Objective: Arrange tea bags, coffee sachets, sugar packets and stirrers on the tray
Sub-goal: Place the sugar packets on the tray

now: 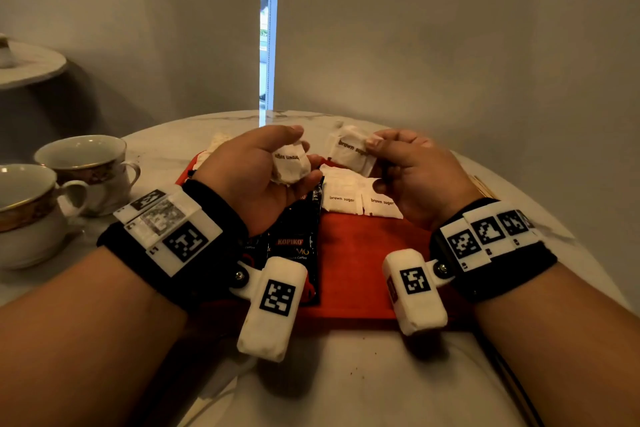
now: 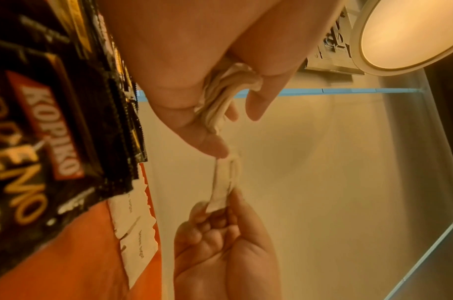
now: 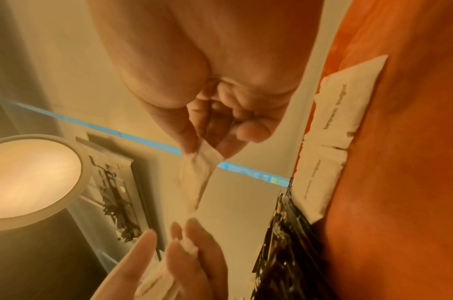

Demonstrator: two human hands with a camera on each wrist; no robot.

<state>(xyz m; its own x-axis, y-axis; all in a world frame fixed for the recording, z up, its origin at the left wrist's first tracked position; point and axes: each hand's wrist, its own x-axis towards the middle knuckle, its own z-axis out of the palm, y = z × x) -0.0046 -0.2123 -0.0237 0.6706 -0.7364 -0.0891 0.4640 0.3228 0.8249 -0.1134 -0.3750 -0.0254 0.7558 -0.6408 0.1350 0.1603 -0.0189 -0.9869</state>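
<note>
Above the red tray (image 1: 349, 253) my left hand (image 1: 263, 166) grips a small stack of white brown-sugar packets (image 1: 290, 163), seen edge-on in the left wrist view as a folded bundle (image 2: 220, 97). My right hand (image 1: 398, 163) pinches one more brown-sugar packet (image 1: 349, 149) by its corner between thumb and fingers; the packet (image 3: 197, 174) hangs below the fingertips. Two brown-sugar packets (image 1: 360, 199) lie side by side on the tray's far part. Black Kopiko coffee sachets (image 1: 294, 236) lie on the tray's left side, partly under my left wrist.
Two gold-rimmed teacups (image 1: 52, 184) stand on the marble table (image 1: 346, 374) at the left. More white packets (image 1: 216, 146) lie beyond the tray's far left corner. Wooden stirrers (image 1: 483, 185) show just right of my right hand. A wall rises close behind the table.
</note>
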